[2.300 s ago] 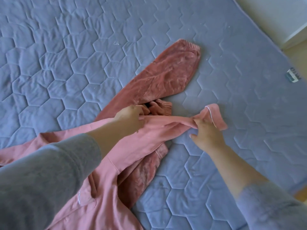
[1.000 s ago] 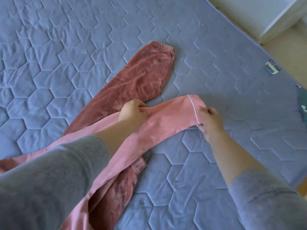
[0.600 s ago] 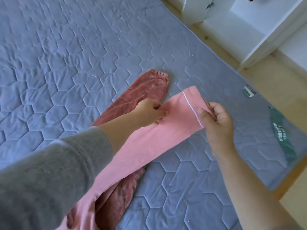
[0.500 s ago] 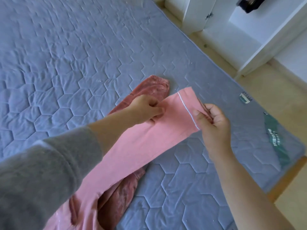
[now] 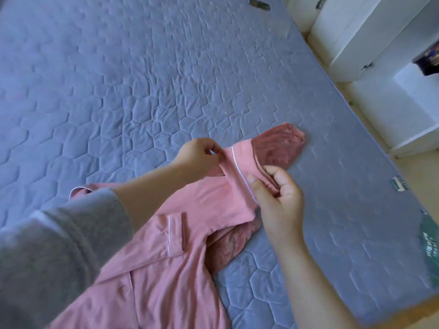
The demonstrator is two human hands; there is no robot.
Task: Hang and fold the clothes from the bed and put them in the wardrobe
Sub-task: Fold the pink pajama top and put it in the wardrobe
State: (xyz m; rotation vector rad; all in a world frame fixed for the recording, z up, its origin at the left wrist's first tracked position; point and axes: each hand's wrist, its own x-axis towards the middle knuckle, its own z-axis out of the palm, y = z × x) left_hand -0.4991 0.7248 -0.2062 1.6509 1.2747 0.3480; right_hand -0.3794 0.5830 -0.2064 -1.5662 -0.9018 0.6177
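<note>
Pink cotton top (image 5: 166,269) lies across the grey quilted bed (image 5: 142,79), its white-piped cuff (image 5: 237,172) lifted between my hands: left hand (image 5: 199,157) pinches one corner, right hand (image 5: 278,198) grips the other. Beneath lie plush rust trousers (image 5: 278,148). Open quilt spreads leftward; the bed's edge runs near my right.

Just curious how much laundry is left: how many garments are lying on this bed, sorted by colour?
Light pink: 1, the light pink top with white piping.
Dark rose: 1, the dark rose velvet garment, lying partly under the top.
Total: 2 garments in view.
</note>
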